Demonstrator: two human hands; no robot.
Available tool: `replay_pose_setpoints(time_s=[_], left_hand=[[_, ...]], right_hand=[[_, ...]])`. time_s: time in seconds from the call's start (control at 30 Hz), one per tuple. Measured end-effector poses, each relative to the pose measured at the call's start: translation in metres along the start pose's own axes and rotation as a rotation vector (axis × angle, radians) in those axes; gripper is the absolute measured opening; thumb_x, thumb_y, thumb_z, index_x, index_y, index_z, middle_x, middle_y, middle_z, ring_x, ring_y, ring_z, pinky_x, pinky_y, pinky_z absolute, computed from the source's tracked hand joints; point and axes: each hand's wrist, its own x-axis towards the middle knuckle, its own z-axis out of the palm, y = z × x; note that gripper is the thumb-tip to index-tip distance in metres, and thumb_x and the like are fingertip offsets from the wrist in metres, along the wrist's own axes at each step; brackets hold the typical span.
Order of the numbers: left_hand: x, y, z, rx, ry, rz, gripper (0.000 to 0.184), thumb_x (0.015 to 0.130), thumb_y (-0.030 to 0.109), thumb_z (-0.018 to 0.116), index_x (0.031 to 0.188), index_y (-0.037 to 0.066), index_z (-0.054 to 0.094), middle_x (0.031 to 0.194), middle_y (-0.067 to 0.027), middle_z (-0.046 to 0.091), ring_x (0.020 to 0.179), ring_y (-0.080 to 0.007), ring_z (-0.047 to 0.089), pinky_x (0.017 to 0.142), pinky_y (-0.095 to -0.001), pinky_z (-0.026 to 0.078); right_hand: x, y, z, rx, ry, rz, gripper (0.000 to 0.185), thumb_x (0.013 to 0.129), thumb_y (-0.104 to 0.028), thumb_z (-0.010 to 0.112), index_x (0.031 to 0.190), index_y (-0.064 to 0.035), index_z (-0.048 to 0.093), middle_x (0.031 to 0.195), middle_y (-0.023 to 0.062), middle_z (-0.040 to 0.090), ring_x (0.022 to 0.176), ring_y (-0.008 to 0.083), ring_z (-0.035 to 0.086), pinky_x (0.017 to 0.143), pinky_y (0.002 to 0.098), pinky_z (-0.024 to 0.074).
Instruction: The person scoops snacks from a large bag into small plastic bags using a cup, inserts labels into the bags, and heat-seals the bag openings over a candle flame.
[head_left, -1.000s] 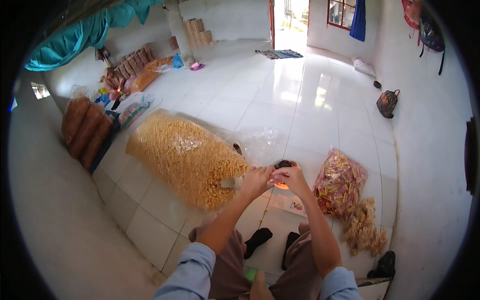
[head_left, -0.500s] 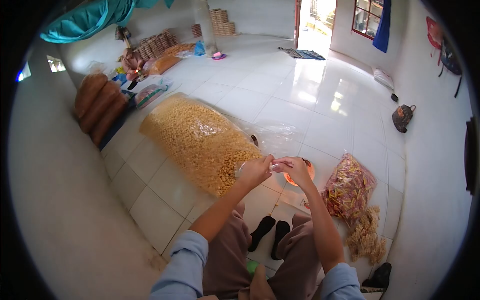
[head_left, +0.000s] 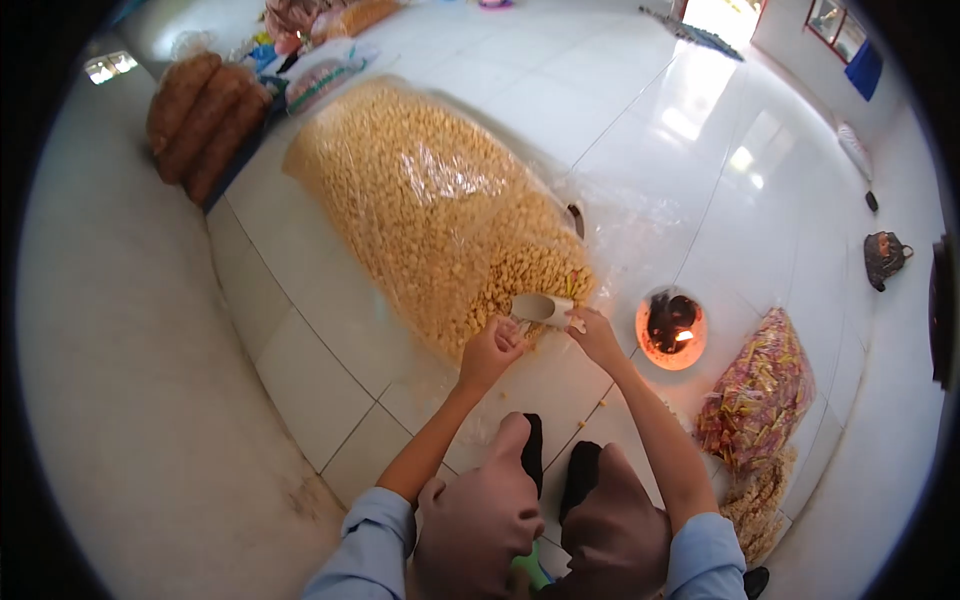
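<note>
In my right hand (head_left: 597, 338) is a white scoop (head_left: 540, 308), gripped at its handle end, its open mouth pointing left over the snack pieces. My left hand (head_left: 492, 352) is closed just left of the scoop, with what looks like a small clear plastic bag (head_left: 521, 326) at its fingertips. Beyond both hands lies a large clear sack (head_left: 400, 190) full of small yellow snack pieces (head_left: 510, 272). Its near end is open, and loose pieces show there. A few crumbs lie on the tiles near my feet.
To the right stands an orange dish (head_left: 671, 362) with a dark object and a small bright flame. Past it lie a bag of red and yellow packets (head_left: 762, 395) and a pale tangled heap (head_left: 757, 510). Brown filled sacks (head_left: 205, 125) lean at the left wall.
My right hand has left the clear plastic and now holds the scoop at the sack's opening. My left hand has moved slightly left and down. The view has tilted down.
</note>
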Motion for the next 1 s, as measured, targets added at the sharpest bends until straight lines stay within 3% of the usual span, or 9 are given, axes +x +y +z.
replay_pose_setpoints(time_s=[0.03,0.07,0.13,0.23,0.47,0.53,0.67,0.93,1.0], left_hand=[[0.002,-0.01,0.006,0.0,-0.011,-0.033,0.031,0.068,0.02,0.07,0.089,0.007,0.052,0.065,-0.0026,0.059,0.056,-0.0137,0.059,0.052,-0.0256,0.045],[0.005,-0.02,0.013,-0.041,-0.01,-0.067,0.031,0.068,0.02,0.07,0.09,0.007,0.052,0.065,-0.0027,0.059,0.057,-0.0139,0.059,0.053,-0.026,0.046],[0.009,-0.038,0.023,-0.085,-0.013,-0.122,0.032,0.068,0.019,0.07,0.091,0.007,0.051,0.065,-0.0028,0.059,0.057,-0.0141,0.059,0.053,-0.0265,0.046],[0.015,-0.054,0.032,-0.02,0.014,-0.157,0.038,0.069,0.016,0.071,0.098,0.007,0.049,0.066,-0.0017,0.058,0.058,-0.0116,0.057,0.054,-0.0252,0.046],[0.017,-0.067,0.04,-0.011,0.121,-0.293,0.047,0.068,0.018,0.071,0.106,0.008,0.044,0.068,-0.0025,0.057,0.058,-0.0128,0.057,0.055,-0.0259,0.046],[0.018,-0.073,0.039,0.041,0.146,-0.291,0.047,0.068,0.017,0.07,0.106,0.009,0.044,0.069,-0.0026,0.057,0.058,-0.013,0.057,0.055,-0.0261,0.046],[0.013,-0.077,0.041,0.077,0.177,-0.255,0.045,0.068,0.018,0.07,0.105,0.008,0.045,0.063,-0.0016,0.055,0.054,-0.0146,0.055,0.052,-0.0275,0.046],[0.012,-0.079,0.031,0.069,0.191,-0.326,0.042,0.068,0.016,0.069,0.103,0.009,0.046,0.06,-0.0013,0.052,0.053,-0.0138,0.053,0.052,-0.0266,0.045],[0.013,-0.077,0.03,0.061,0.21,-0.331,0.042,0.067,0.01,0.068,0.103,0.008,0.046,0.062,-0.0017,0.053,0.055,-0.0122,0.053,0.053,-0.0258,0.044]], right_hand=[[0.004,0.012,0.012,-0.132,0.063,-0.061,0.052,0.073,-0.017,0.066,0.118,0.0007,0.045,0.115,0.0169,0.049,0.111,0.0286,0.044,0.093,0.0381,0.0365],[0.009,0.023,0.024,-0.124,0.039,-0.042,0.052,0.073,-0.017,0.066,0.118,0.0007,0.045,0.115,0.0169,0.049,0.111,0.0286,0.044,0.093,0.0381,0.0365],[0.019,0.031,0.041,-0.283,0.138,-0.106,0.072,0.064,-0.015,0.072,0.124,-0.0025,0.034,0.124,0.0163,0.037,0.118,0.0322,0.032,0.096,0.0408,0.0304],[0.035,0.047,0.058,-0.381,0.218,-0.237,0.078,0.057,-0.013,0.076,0.122,-0.0016,0.033,0.122,0.0155,0.037,0.113,0.0344,0.035,0.094,0.0416,0.0323],[0.05,0.049,0.054,-0.228,0.101,-0.146,0.072,0.056,-0.005,0.074,0.118,-0.0014,0.039,0.117,0.0168,0.039,0.109,0.0349,0.037,0.094,0.0396,0.0325],[0.049,0.042,0.038,-0.407,0.32,-0.165,0.066,0.056,0.0,0.07,0.116,-0.0012,0.041,0.116,0.0156,0.04,0.108,0.0343,0.037,0.093,0.0395,0.0336],[0.048,0.039,0.021,-0.703,0.34,-0.098,0.059,0.059,0.003,0.061,0.114,0.002,0.042,0.112,0.0144,0.043,0.105,0.0324,0.038,0.088,0.0402,0.0368],[0.083,0.037,0.082,-0.364,0.255,-0.16,0.065,0.055,-0.001,0.07,0.115,-0.0013,0.045,0.111,0.0132,0.045,0.104,0.0332,0.039,0.09,0.039,0.0361],[0.091,0.034,0.093,-0.281,0.21,-0.148,0.069,0.051,-0.008,0.075,0.115,-0.0042,0.048,0.112,0.0135,0.048,0.106,0.034,0.039,0.091,0.0395,0.0355]])
